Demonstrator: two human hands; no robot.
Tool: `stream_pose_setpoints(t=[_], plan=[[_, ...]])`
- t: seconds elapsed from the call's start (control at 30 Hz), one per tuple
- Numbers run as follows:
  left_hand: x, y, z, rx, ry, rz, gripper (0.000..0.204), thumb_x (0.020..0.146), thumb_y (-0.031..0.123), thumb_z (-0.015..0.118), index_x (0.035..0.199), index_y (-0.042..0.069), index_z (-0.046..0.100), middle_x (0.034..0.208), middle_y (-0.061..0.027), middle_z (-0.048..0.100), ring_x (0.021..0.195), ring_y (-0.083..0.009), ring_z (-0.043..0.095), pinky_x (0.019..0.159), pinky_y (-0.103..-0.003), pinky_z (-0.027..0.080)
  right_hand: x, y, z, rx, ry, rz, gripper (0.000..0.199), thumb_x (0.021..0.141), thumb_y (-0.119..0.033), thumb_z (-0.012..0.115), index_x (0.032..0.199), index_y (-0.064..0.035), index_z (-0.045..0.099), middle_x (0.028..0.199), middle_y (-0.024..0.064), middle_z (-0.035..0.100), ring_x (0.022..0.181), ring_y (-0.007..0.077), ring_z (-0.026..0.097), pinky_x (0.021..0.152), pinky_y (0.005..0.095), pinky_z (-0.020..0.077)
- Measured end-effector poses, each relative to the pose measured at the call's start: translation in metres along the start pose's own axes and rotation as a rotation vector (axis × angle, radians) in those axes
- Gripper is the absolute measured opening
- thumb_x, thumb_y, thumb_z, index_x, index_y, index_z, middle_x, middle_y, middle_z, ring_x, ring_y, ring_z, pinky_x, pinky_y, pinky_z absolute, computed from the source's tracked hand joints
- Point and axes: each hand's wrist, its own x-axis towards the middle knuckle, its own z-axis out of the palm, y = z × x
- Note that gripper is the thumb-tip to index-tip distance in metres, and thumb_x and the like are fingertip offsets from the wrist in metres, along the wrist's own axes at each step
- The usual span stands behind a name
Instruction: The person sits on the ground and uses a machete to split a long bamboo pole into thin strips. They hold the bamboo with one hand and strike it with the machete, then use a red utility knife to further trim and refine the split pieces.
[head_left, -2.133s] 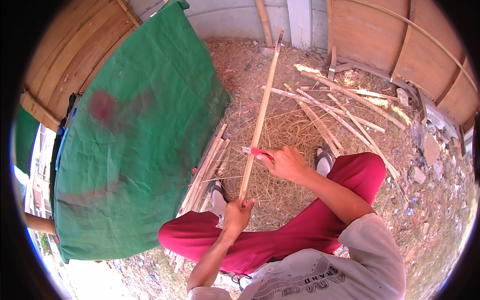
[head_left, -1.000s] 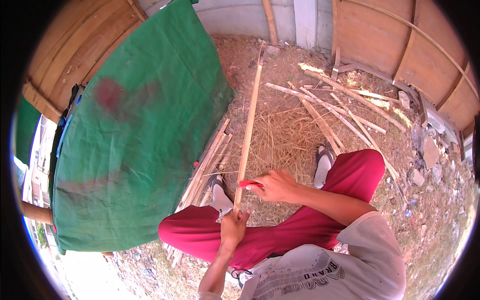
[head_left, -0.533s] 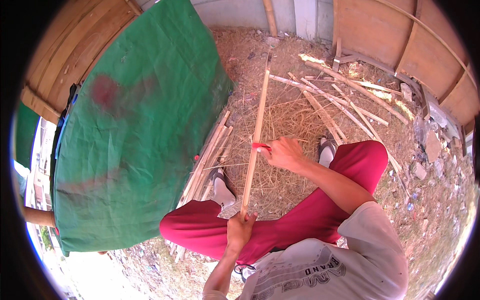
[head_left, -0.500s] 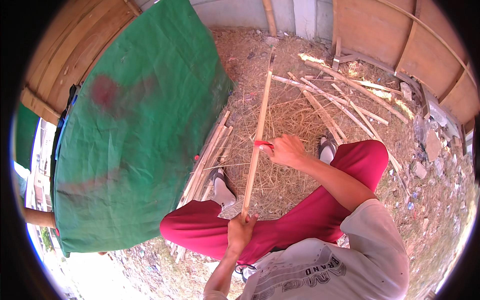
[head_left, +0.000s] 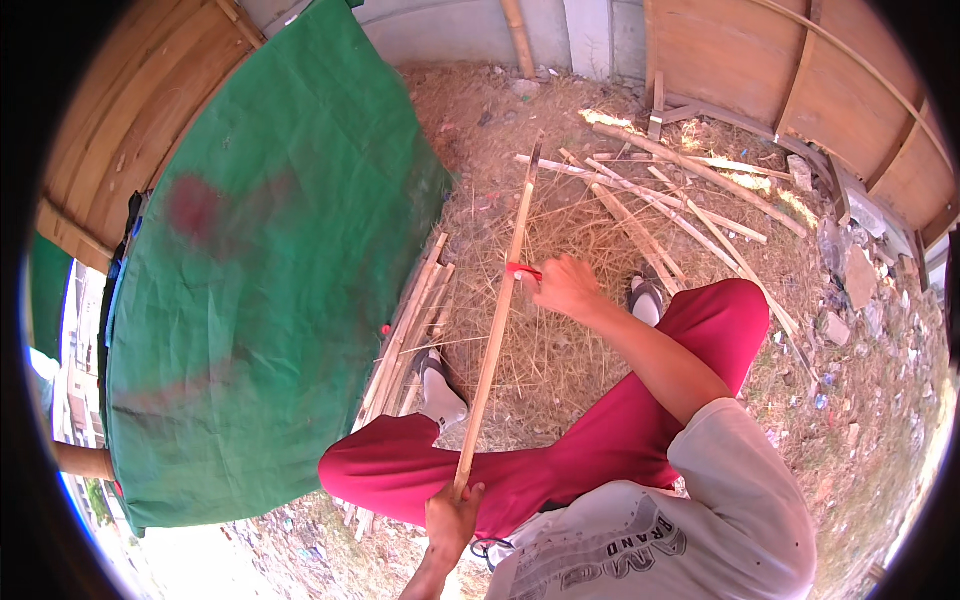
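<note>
A long thin bamboo strip (head_left: 497,320) runs from my lap up toward the far straw. My left hand (head_left: 451,512) grips its near end just above my knee. My right hand (head_left: 566,287) is closed on a small red-handled tool (head_left: 521,270) whose tip meets the strip about halfway along. I sit with red trousers (head_left: 640,410) and legs bent, a grey shoe (head_left: 438,390) to the left of the strip and another shoe (head_left: 646,297) right of my right hand.
A large green tarp (head_left: 270,260) hangs on the left over a wooden fence. A bundle of cut bamboo strips (head_left: 412,330) lies along its foot. More bamboo sticks (head_left: 680,215) are scattered on the straw at the right, with stones and rubble (head_left: 850,270) by the wooden wall.
My right hand with the red tool slid down the strip toward me, then back up it to about the middle. My left hand kept its hold on the near end.
</note>
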Motion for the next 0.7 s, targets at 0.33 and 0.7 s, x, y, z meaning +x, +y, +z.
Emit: stream_pose_setpoints(t=[0.33, 0.7], plan=[[-0.075, -0.095, -0.044, 0.399, -0.078, 0.271, 0.042, 0.092, 0.043, 0.061, 0.075, 0.006, 0.070, 0.063, -0.0151, 0.063, 0.056, -0.0350, 0.063, 0.051, -0.044, 0.047, 0.049, 0.103, -0.016, 0.045, 0.414, 0.365, 0.052, 0.094, -0.047, 0.055, 0.091, 0.0023, 0.071, 0.088, 0.0279, 0.069, 0.089, 0.0415, 0.069, 0.080, 0.0505, 0.0543], [-0.047, -0.056, -0.051, -0.639, -0.343, -0.111, 0.019, 0.081, 0.004, 0.081, 0.075, 0.003, 0.063, 0.062, 0.0048, 0.055, 0.054, -0.0018, 0.049, 0.045, -0.021, 0.037, 0.043, 0.064, -0.012, 1.231, 0.283, 0.381, 0.041, 0.094, -0.042, 0.063, 0.101, -0.0035, 0.074, 0.062, 0.0016, 0.055, 0.052, 0.0147, 0.048, 0.050, 0.0301, 0.0377]])
